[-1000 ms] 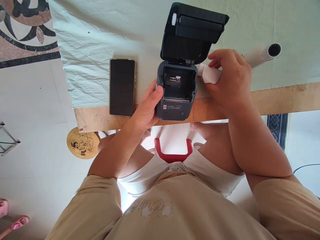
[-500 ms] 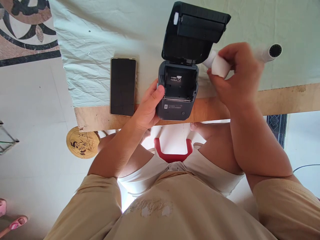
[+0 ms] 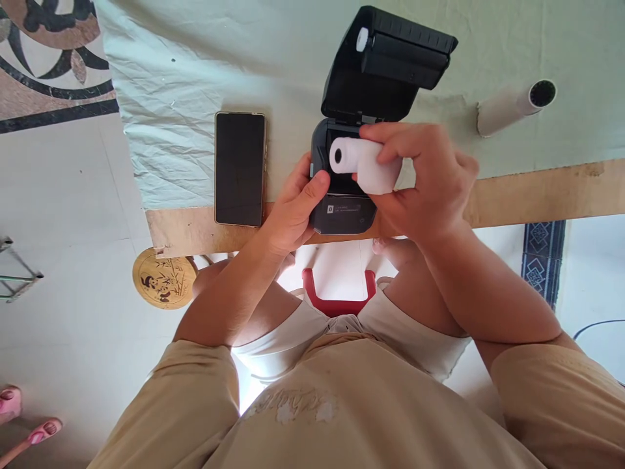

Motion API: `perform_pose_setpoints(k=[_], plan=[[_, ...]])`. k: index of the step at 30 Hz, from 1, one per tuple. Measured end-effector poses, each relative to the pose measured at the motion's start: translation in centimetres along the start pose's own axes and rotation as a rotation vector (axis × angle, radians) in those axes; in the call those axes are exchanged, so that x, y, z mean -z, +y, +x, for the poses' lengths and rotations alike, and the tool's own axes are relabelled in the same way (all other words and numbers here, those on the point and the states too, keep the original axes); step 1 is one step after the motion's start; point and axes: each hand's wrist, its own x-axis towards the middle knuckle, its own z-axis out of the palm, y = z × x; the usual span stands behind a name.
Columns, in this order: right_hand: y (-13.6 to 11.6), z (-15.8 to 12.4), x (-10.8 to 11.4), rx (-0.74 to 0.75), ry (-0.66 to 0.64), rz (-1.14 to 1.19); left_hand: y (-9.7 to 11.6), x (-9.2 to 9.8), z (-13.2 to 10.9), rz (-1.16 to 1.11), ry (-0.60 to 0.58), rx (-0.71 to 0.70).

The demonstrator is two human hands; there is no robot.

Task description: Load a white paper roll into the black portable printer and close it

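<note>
A dark label printer (image 3: pixel 390 88) with its lid raised is at the table's front edge. My left hand (image 3: pixel 295 205) grips its left side, thumb on top near the front. Over the printer's inner compartment, my right hand (image 3: pixel 430 176) holds a white paper roll (image 3: pixel 346 155), its loose end pinched between thumb and fingers. The roll's round dark core faces left. Part of the compartment is hidden behind the roll and my right hand. I cannot tell whether the roll rests on the compartment floor.
Left of the printer lies a dark-screened phone (image 3: pixel 240 169). A white tube-shaped roll (image 3: pixel 508 111) with a dark hollow end is at the right on the pale green cloth (image 3: pixel 185 58). The bare wooden table edge (image 3: pixel 551 195) runs along the front. A round panda stool (image 3: pixel 163 279) stands below left.
My right hand has brought the white paper roll leftward from beside the printer to over its compartment. The printer's raised lid has shifted slightly right. My left hand still grips the printer.
</note>
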Motion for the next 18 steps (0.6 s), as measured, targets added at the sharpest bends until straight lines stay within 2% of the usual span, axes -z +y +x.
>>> perform_pose_setpoints(k=[3, 6, 8, 12, 18], plan=[[0.2, 0.4, -0.1, 0.002, 0.005, 0.039, 0.1, 0.0, -0.1, -0.032, -0.01, 0.005], [0.5, 0.4, -0.2, -0.098, -0.083, -0.036, 0.1, 0.0, -0.2, -0.088, -0.051, 0.0], [0.8, 0.4, -0.4, -0.077, -0.105, -0.045, 0.2, 0.0, -0.3, -0.103, -0.065, -0.001], [1.1, 0.6, -1.0, 0.154, 0.022, 0.109, 0.3, 0.1, -0.4, -0.096, -0.039, 0.011], [0.4, 0.5, -1.2, 0.145, 0.134, 0.048, 0.3, 0.2, -0.3, -0.135, -0.049, 0.011]])
